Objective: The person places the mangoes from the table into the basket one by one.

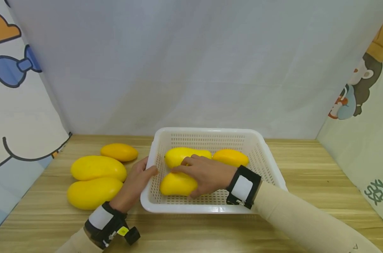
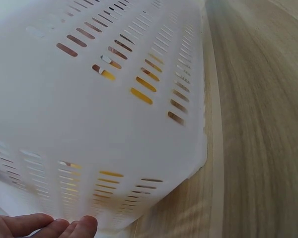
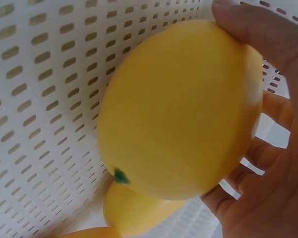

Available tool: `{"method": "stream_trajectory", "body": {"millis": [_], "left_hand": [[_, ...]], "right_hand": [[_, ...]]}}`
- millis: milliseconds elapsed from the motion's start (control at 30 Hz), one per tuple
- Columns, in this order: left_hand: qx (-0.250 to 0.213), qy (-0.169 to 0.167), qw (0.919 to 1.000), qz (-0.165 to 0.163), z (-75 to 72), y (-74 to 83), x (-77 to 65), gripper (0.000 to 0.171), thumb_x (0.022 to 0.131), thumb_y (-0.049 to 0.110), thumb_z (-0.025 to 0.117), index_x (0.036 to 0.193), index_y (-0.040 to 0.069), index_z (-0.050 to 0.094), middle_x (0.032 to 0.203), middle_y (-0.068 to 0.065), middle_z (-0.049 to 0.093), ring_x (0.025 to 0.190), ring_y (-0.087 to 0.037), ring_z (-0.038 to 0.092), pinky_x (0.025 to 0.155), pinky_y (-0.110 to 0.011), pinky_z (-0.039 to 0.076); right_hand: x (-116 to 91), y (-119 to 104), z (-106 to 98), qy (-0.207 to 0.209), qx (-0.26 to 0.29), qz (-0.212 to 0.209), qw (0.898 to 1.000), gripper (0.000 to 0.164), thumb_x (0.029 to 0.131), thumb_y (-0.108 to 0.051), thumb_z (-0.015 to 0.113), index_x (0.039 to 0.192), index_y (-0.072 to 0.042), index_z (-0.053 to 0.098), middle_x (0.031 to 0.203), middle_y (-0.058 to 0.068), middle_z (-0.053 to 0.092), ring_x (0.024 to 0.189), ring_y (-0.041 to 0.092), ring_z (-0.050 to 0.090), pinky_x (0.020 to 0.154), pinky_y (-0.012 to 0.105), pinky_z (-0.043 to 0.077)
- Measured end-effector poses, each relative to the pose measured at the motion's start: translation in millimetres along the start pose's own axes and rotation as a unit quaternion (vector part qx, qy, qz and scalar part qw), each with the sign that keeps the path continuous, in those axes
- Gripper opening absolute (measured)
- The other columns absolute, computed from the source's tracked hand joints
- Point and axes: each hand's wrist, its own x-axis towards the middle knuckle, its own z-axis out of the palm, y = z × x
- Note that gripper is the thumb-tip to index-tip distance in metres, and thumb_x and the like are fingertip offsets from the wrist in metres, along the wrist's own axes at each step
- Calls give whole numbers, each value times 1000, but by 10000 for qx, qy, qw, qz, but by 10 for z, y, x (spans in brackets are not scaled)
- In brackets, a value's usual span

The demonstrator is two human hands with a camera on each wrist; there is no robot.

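A white plastic basket (image 1: 197, 209) with slotted walls stands on the wooden table. My left hand (image 1: 135, 183) grips its left rim, thumb over the top edge; in the left wrist view the fingers (image 2: 84, 228) lie against the outer wall. Inside the basket, my right hand (image 1: 211, 175) holds a yellow mango (image 1: 176, 184) near the front left, thumb on one side and fingers on the other. The right wrist view shows this mango (image 3: 179, 111) large, with a green spot at its end. Behind it in the basket lie another yellow mango (image 1: 178, 154) and an orange-yellow one (image 1: 230, 157).
Left of the basket, two large yellow mangoes (image 1: 97, 168) and a smaller orange-yellow mango (image 1: 119, 151) lie on the table (image 1: 305, 182). A pale cloth (image 1: 194, 70) hangs behind the table, with printed cloths on both sides.
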Motion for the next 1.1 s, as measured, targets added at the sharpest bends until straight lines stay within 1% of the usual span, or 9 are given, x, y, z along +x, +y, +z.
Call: {"method": "stream_trajectory", "body": {"millis": [367, 633, 933, 1100], "left_hand": [[56, -19, 9999, 90, -7, -16, -4, 48, 93, 15, 42, 141, 18, 34, 126, -12, 54, 95, -26, 61, 74, -39, 53], [80, -19, 10000, 55, -6, -20, 7, 48, 94, 16, 43, 141, 18, 34, 125, -12, 55, 94, -25, 61, 74, -39, 53], [38, -88, 9999, 77, -7, -19, 7, 48, 94, 16, 43, 141, 17, 35, 126, -13, 54, 98, -30, 60, 74, -40, 53], [-31, -109, 9999, 58, -11, -12, 6, 47, 94, 15, 43, 140, 17, 35, 124, -14, 55, 95, -28, 61, 73, -41, 53]], "right_hand": [[6, 14, 10, 22, 65, -43, 10000, 85, 69, -51, 74, 142, -29, 35, 127, -2, 46, 105, 15, 41, 87, 27, 39], [2, 16, 16, -44, 74, -89, 9999, 84, 70, -51, 74, 141, -29, 36, 129, -3, 47, 103, 15, 41, 84, 25, 39], [2, 17, 26, -95, 133, -65, 9998, 84, 69, -51, 75, 141, -29, 37, 130, -4, 47, 104, 15, 41, 86, 26, 39], [4, 20, 25, -99, 133, -87, 9998, 84, 69, -51, 75, 141, -29, 37, 130, -4, 47, 104, 15, 41, 86, 26, 39]]}}
